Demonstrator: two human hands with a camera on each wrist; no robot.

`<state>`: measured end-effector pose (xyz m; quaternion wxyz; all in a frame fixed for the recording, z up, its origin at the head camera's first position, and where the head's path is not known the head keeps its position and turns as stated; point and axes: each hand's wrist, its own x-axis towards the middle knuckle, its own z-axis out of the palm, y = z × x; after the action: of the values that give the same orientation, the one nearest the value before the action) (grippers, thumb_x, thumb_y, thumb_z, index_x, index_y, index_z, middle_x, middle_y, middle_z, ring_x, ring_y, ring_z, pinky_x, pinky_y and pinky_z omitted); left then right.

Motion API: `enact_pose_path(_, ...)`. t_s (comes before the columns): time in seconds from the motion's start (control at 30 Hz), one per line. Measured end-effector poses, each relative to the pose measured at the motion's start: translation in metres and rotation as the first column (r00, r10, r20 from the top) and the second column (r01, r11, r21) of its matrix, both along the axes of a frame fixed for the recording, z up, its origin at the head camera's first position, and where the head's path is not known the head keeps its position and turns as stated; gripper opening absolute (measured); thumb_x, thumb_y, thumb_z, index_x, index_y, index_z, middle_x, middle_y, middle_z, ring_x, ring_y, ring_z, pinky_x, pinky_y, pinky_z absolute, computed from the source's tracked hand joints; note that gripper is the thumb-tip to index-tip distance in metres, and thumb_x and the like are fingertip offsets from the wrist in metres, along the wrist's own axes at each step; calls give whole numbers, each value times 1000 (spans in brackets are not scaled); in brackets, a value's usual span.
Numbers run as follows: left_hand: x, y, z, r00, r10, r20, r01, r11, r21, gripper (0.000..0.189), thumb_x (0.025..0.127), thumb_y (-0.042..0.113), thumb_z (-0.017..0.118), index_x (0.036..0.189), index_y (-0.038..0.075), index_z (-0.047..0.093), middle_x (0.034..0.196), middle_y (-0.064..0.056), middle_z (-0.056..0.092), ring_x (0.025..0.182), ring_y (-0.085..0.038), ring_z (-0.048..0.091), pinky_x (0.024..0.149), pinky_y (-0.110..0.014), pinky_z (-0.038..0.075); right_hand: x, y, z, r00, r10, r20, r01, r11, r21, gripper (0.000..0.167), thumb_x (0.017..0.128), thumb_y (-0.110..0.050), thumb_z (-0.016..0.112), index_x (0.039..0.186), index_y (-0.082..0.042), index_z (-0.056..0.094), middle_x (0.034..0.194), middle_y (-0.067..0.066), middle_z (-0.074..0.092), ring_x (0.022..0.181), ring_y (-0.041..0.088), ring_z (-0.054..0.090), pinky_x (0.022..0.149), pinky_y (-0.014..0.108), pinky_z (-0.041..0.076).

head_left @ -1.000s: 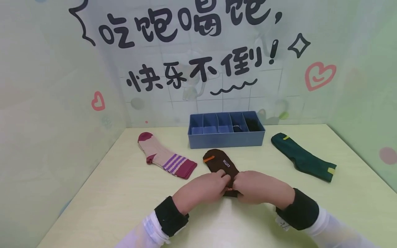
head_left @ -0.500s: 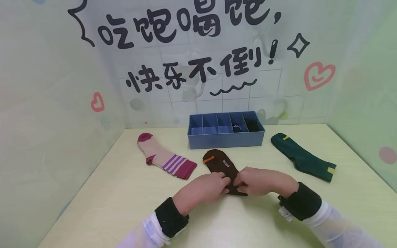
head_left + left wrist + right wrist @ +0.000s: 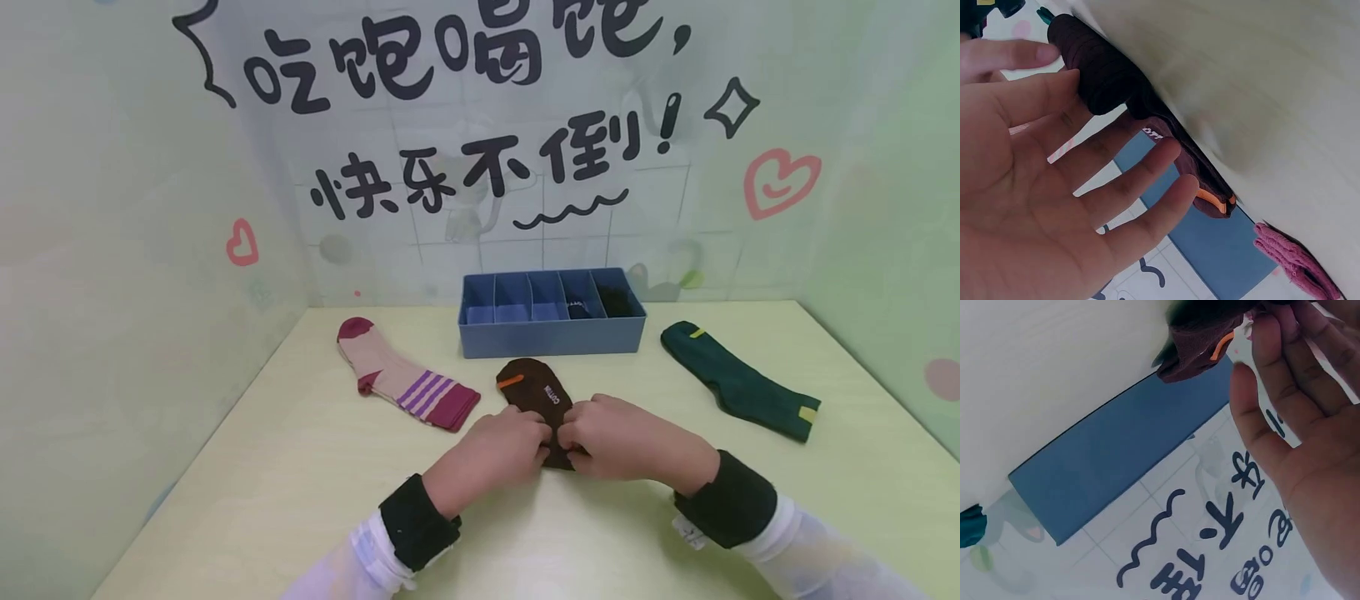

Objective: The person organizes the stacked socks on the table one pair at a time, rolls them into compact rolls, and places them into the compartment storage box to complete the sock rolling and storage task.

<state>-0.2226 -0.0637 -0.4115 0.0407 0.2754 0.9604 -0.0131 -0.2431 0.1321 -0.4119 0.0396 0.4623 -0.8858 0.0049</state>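
A dark brown sock (image 3: 536, 383) with an orange toe stripe and the word COTTON lies on the table, its toe pointing away. The left wrist view shows its near end as a thick roll (image 3: 1100, 69). On the roll's left side, my left hand (image 3: 498, 446) holds it between thumb and index finger, the other fingers loosely extended. From the opposite side my right hand (image 3: 626, 442) grips the same end with bent fingers (image 3: 1275, 353); its thumb is hidden in the right wrist view.
A blue divided box (image 3: 551, 340) stands behind the brown sock, dark bundles in its two right compartments. A pink sock with purple stripes (image 3: 405, 375) lies left, a dark green sock (image 3: 731, 375) right. A printed curtain (image 3: 420, 267) hangs behind the table.
My right hand loosened and shifted outward half a second ago, showing the sock's near edge; now it is back against the sock. That end looks slightly shorter. My left hand has barely moved.
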Motion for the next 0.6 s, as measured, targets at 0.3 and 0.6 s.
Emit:
enact_pose_path(0.3,-4,-2,2,997,-49,59,47,998,37,15,106,22,62,109,11,72,106,0,68,90,-12,61,81,-29,57,-2,-2,-5,986,-17,165,24,999,-41,13,87,-14,79,84,-16,67,73,-8,58,66,5,47,66,23,45)
enact_pose_path(0.6,-6,-7,5,981,-113,160,106,993,52,27,106,33,67,124,14,63,116,0,63,93,-11,60,89,-24,55,-10,2,-1,884,-95,458,148,986,-81,8,99,-14,69,91,-16,70,84,-5,55,79,8,51,72,25,44)
